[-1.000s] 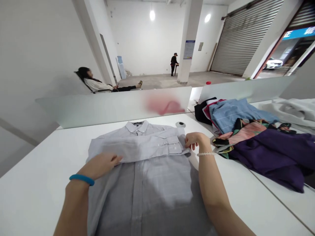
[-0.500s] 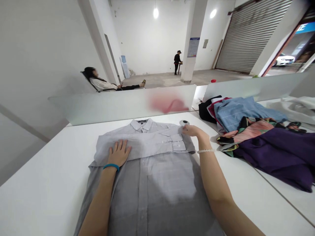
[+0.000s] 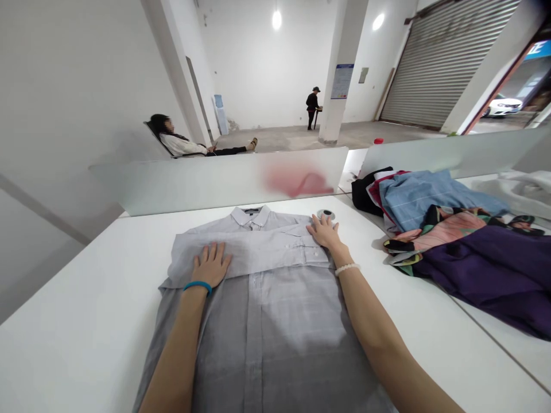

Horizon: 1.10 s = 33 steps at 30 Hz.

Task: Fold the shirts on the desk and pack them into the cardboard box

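Purple garment [image 3: 495, 264], light-blue cloth [image 3: 430, 195], frosted divider [image 3: 193, 182], water dispenser [image 3: 221, 117], metal shutter [image 3: 443, 71]

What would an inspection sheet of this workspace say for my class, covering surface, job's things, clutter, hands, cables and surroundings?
Surface: white table, with a round grommet beyond the shirt.
Job's things: grey shirt, front up, collar at the far end, one sleeve laid across its chest.
Clutter: blue garment, patterned garment and purple garment, among others, heaped at the right.
Hands: left hand flat on the sleeve; right hand at the shirt's edge, by the cuff; fingers spread on both.
Cables: nothing clearly seen.
Surroundings: frosted divider, seated person, standing person, pillar, roller shutter.
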Tool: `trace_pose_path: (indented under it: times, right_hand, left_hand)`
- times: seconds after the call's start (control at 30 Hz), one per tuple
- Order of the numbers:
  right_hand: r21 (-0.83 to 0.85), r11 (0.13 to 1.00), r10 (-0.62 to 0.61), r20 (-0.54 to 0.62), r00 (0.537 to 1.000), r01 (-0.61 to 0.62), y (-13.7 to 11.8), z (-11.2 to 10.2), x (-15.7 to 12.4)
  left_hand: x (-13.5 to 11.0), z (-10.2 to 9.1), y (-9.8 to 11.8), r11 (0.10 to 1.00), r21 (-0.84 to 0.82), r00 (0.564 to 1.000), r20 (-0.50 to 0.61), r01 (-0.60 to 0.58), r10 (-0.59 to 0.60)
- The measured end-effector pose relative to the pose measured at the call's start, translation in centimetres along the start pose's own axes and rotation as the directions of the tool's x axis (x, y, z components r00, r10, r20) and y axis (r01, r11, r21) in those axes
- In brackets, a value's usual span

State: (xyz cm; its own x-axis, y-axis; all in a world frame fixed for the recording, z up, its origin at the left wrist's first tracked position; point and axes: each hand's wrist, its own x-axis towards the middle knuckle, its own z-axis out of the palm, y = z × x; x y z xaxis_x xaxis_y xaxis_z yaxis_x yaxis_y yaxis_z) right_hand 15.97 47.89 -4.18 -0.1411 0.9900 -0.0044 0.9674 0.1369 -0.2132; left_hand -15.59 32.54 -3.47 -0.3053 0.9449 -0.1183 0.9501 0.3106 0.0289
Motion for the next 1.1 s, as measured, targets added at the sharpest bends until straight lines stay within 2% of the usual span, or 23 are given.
trace_pose_path:
  times: [0.1, 0.27, 0.37, 0.53, 0.6, 0.7, 0.77, 0.87, 0.93, 1.0, 1.1]
  right_hand:
    - [0.035, 0.999, -0.021, -0.025, 0.999, 0.022, 0.0, -1.8, 0.0]
    - [0.089, 0.993, -0.09, 0.212, 0.973, 0.073, 1.3, -4.1, -0.2]
    - [0.136, 0.985, -0.135, 0.267, 0.954, 0.102, 1.8, -4.8, -0.4]
    - [0.193, 0.98, -0.108, 0.275, 0.955, 0.056, 1.6, -4.7, -0.2]
    - [0.171, 0.985, -0.067, 0.275, 0.959, 0.019, 1.5, -4.3, -0.1]
    - [0.093, 0.996, -0.021, 0.223, 0.975, 0.0, 0.8, -3.8, 0.1]
    - [0.045, 0.999, -0.028, 0.159, 0.987, 0.021, -0.3, -3.7, 0.2]
    - [0.035, 0.992, -0.126, 0.106, 0.986, 0.123, -2.6, -3.1, -0.3]
    - [0.054, 0.981, -0.193, 0.104, 0.976, 0.188, -4.0, -2.3, -1.2]
    - [0.073, 0.973, -0.223, 0.092, 0.97, 0.217, -5.0, -1.5, -2.5]
    - [0.113, 0.964, -0.246, 0.037, 0.969, 0.24, -5.2, -1.3, -4.6]
  left_hand:
    - [-0.1, -0.1, 0.1, 1.0, 0.003, 1.0, -0.004, -0.003, 0.003]
    - [-0.1, 0.0, 0.1, 1.0, 0.005, 1.0, -0.003, -0.004, 0.004]
    - [-0.1, 0.0, 0.2, 0.999, 0.026, 0.999, -0.026, -0.019, 0.02]
    - [-0.2, 0.1, 0.1, 0.999, 0.022, 0.997, -0.055, -0.05, 0.051]
    - [-0.1, 0.4, -0.4, 0.999, 0.009, 0.992, -0.12, -0.035, 0.036]
    - [0.3, 1.1, -1.2, 0.998, -0.033, 0.971, -0.232, 0.05, -0.057]
    - [0.5, 1.4, -1.6, 0.992, -0.1, 0.971, -0.216, 0.079, -0.099]
    - [0.2, 1.2, -1.7, 0.981, -0.178, 0.981, -0.165, 0.074, -0.104]
    - [-1.0, 0.5, -1.8, 0.981, -0.182, 0.981, -0.167, 0.068, -0.099]
    - [-3.4, -0.5, -2.4, 0.983, -0.174, 0.981, -0.172, 0.057, -0.087]
    - [-9.6, -2.3, -4.6, 0.977, -0.207, 0.961, -0.258, 0.045, -0.099]
